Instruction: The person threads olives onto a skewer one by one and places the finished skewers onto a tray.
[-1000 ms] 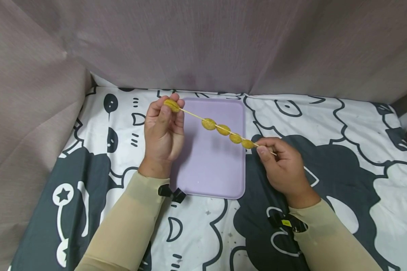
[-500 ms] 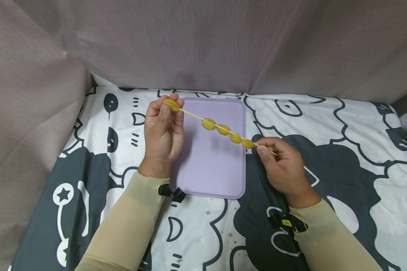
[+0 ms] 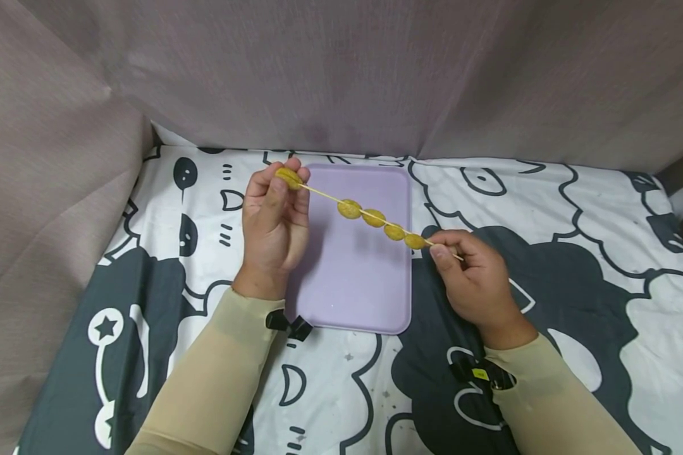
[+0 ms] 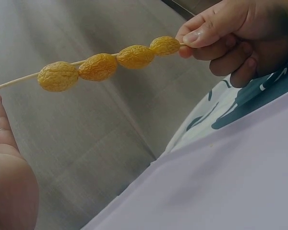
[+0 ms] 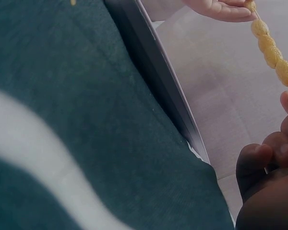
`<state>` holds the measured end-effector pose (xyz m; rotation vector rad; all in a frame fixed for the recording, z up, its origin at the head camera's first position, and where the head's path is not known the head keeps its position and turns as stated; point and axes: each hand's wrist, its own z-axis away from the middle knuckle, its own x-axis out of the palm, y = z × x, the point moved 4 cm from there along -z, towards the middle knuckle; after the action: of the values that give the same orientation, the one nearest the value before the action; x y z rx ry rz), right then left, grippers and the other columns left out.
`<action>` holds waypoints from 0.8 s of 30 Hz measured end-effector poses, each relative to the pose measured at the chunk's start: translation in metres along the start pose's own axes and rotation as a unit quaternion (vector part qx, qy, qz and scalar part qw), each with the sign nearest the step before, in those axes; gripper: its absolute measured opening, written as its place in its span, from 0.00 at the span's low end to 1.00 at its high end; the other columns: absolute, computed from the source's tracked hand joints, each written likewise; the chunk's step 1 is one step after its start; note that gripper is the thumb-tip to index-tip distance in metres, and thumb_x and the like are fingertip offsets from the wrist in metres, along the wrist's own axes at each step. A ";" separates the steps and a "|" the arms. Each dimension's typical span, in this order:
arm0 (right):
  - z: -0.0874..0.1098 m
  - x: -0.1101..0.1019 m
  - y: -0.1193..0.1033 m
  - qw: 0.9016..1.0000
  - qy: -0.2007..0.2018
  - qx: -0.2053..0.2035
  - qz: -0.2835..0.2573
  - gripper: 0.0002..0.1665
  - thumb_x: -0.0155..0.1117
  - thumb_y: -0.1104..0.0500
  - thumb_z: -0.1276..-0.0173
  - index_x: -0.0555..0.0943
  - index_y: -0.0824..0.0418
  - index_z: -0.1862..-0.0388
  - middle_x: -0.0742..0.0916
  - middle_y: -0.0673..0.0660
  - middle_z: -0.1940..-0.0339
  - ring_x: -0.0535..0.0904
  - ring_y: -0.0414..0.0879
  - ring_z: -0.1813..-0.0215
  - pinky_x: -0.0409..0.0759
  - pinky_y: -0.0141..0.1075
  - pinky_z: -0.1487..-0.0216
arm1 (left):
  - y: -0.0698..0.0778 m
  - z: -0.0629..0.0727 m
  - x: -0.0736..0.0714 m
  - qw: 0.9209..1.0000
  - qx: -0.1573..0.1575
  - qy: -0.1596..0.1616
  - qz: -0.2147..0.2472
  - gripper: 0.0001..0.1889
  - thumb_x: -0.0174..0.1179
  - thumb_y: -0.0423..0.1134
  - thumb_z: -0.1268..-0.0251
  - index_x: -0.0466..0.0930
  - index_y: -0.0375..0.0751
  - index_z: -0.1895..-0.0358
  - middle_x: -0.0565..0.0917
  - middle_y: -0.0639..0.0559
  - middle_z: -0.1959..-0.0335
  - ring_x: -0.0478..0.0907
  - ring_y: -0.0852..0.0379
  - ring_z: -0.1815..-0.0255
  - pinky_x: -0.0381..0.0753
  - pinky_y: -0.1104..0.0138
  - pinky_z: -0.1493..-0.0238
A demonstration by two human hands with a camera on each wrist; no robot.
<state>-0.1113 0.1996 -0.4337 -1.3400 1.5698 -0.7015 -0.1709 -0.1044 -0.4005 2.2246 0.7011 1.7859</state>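
A thin wooden skewer [image 3: 320,192] slants over the tray, high on the left and lower on the right. My left hand [image 3: 276,234] pinches a yellow wrinkled dried fruit [image 3: 288,178] at the skewer's far end. Several more yellow dried fruits [image 3: 374,218] sit close together along the skewer nearer the right; the left wrist view shows their wrinkled skin [image 4: 97,66]. A bare stretch of stick separates them from the fruit in my left hand. Thumb and forefinger of my right hand [image 3: 478,278] pinch the skewer just past the last fruit, its short end sticking out beyond.
Below the skewer lies a flat lilac tray [image 3: 353,284] with a low rim. It rests on a black-and-white patterned cloth [image 3: 341,373]. A grey-brown fabric wall [image 3: 341,76] rises behind and along the left side. Black camera straps [image 3: 289,323] are at both wrists.
The skewer and its row of fruits have shifted a hair to the left. Both hands keep their hold and stay almost in place.
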 end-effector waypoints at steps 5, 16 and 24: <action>0.000 -0.001 -0.001 1.000 -0.007 0.005 0.007 0.09 0.65 0.77 0.23 0.87 0.71 0.50 0.72 0.49 0.78 0.64 0.39 0.78 0.62 0.34 0.79 | 0.000 0.001 0.000 1.000 -0.002 -0.008 0.009 0.15 0.78 0.32 0.30 0.86 0.36 0.45 0.94 0.41 0.45 0.95 0.51 0.47 0.94 0.70 0.45; 0.000 -0.001 0.000 1.000 -0.013 0.003 0.002 0.06 0.66 0.75 0.21 0.87 0.71 0.50 0.72 0.48 0.77 0.65 0.40 0.77 0.63 0.34 0.79 | 0.001 0.002 0.002 1.000 -0.001 -0.017 0.022 0.15 0.78 0.31 0.31 0.87 0.37 0.45 0.94 0.41 0.44 0.95 0.50 0.46 0.95 0.69 0.44; -0.001 0.000 0.000 1.000 -0.017 0.002 -0.004 0.06 0.66 0.74 0.20 0.87 0.71 0.50 0.72 0.48 0.77 0.64 0.40 0.77 0.63 0.33 0.79 | 0.001 0.003 0.004 0.999 -0.003 -0.032 0.039 0.15 0.77 0.30 0.30 0.86 0.36 0.44 0.94 0.39 0.43 0.94 0.48 0.44 0.94 0.67 0.41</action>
<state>-0.1123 0.1999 -0.4333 -1.3485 1.5361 -0.6843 -0.1674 -0.1034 -0.3974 2.3237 0.6021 1.7408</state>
